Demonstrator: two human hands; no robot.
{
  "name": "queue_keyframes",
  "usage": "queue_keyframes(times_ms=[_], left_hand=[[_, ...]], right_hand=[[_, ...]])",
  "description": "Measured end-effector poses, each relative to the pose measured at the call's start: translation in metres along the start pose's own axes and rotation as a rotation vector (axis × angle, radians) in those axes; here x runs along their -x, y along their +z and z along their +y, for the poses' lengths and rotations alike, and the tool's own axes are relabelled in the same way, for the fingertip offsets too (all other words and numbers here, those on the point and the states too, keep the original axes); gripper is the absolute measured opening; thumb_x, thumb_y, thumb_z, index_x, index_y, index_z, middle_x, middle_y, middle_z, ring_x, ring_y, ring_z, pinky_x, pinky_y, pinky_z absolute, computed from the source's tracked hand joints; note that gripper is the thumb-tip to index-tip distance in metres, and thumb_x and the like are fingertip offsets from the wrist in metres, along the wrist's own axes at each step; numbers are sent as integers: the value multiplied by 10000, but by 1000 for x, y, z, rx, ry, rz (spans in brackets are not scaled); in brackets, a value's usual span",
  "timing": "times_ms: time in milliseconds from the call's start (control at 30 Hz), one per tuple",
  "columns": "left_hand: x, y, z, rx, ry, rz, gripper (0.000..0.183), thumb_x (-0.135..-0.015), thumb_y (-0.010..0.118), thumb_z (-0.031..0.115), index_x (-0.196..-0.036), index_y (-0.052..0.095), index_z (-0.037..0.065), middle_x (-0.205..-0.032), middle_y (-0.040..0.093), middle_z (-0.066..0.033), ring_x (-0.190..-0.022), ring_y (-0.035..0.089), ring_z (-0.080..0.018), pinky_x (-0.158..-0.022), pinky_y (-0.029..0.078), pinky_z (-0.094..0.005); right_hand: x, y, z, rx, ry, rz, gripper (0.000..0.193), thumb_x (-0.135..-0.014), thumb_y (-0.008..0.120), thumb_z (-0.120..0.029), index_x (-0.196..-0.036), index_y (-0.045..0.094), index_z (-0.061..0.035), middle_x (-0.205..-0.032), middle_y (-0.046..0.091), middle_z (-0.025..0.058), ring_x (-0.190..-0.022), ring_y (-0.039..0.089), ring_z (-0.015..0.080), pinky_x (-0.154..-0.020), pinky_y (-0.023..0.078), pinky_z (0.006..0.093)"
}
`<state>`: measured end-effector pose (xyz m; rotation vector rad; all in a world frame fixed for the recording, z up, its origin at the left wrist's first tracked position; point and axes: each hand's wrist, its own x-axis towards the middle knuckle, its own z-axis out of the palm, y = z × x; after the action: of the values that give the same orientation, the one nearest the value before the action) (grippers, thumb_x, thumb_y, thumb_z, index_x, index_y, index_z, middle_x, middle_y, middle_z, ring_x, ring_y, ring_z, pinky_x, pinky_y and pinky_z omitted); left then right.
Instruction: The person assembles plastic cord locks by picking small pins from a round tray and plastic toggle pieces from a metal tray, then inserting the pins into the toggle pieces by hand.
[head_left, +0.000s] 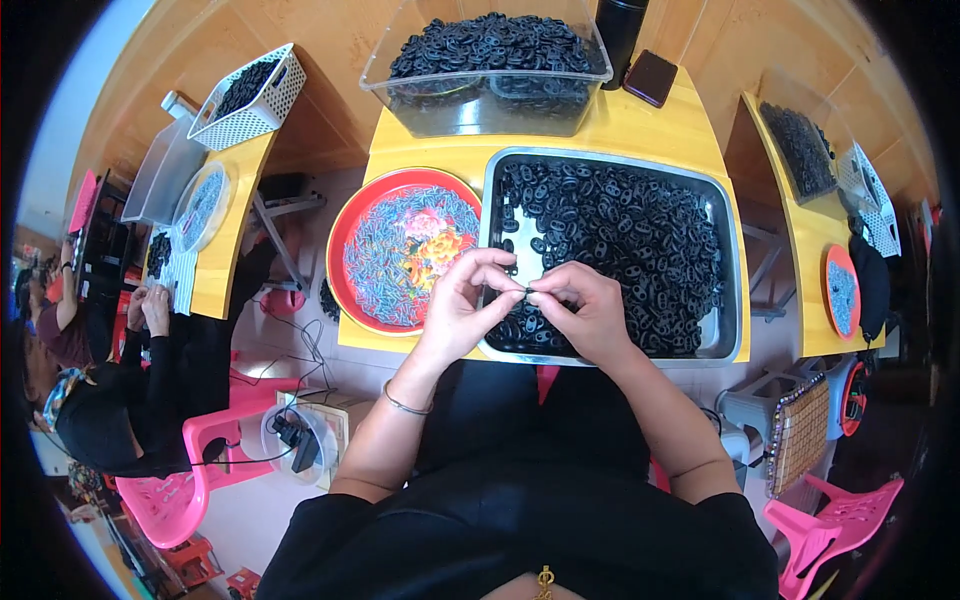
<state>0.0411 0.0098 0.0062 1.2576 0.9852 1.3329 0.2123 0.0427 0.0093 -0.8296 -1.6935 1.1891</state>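
Note:
My left hand (462, 300) and my right hand (588, 308) meet over the near left part of a metal tray (735, 300). Between their fingertips they pinch a small dark piece (527, 291), whose exact kind is too small to make out. Below and beyond the hands, the tray holds many small black oval pieces with two holes (620, 230). A strip of bare tray bottom shows at its left side. Left of the tray, and close to my left hand, a red round tray (345, 255) with a flower print carries many thin grey-blue pieces (385, 225).
A clear plastic bin (480, 115) heaped with black pieces stands at the back of the yellow table (640, 130). Beside it are a black cylinder (620, 35) and a dark brown case (650, 78). At left, a co-worker (110, 420) sits at another table; pink chairs (215, 440) flank me.

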Motion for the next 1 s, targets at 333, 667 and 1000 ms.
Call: queue_keyframes(times_ms=[333,667,1000], left_hand=[[-1,3,3,6,37,53,406,-749,625,-38,-1117,458,1,-825,631,-43,-802,576,-90,-767,425,-230],[1,-1,-2,-316,87,49,42,-761,628,15,-799,613,8,-725,572,-16,-642,497,-67,-583,396,-203],[3,6,-4,-267,83,73,63,-769,623,24,-825,606,0,-740,577,-28,-640,523,-78,-587,421,-211]], right_hand=[[1,1,5,-249,147,1,99,-744,632,7,-834,593,6,-790,612,59,-730,604,99,-656,492,227],[3,0,4,-221,135,2,119,-747,635,7,-853,581,4,-798,616,59,-757,600,89,-670,490,224],[2,-3,1,-240,190,-61,124,-769,600,22,-889,572,12,-819,605,61,-750,598,98,-684,491,226]])
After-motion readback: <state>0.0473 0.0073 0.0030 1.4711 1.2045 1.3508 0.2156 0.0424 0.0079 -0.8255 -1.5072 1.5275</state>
